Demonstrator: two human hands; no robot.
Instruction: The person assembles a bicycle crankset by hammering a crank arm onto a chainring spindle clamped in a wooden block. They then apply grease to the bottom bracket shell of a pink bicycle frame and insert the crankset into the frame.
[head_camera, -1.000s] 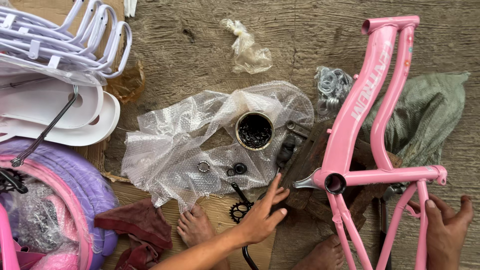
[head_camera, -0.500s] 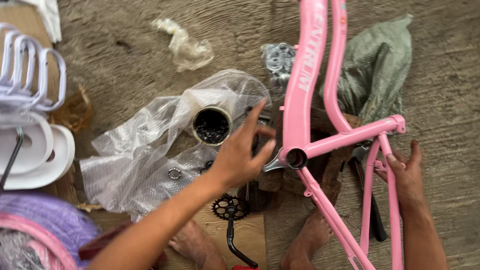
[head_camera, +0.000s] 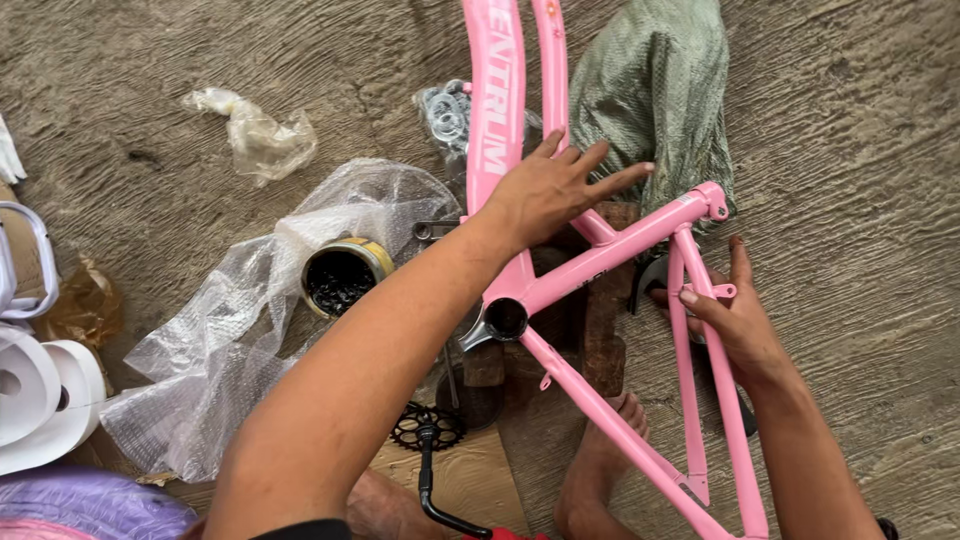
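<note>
At far left lie white moulded parts and a purple tyre. A sheet of bubble wrap carries an open tin of dark small parts. A black chainring with crank rests on cardboard below it.

The pink bicycle frame lies flat on the wooden floor, main tubes running toward the top of the view, bottom bracket shell near centre.

The left hand rests on the tube junction, fingers spread flat (not clamped), nearer the shell than the other hand.

The right hand curls about a rear stay; the grip is loose. A green sack lies beneath.
</note>
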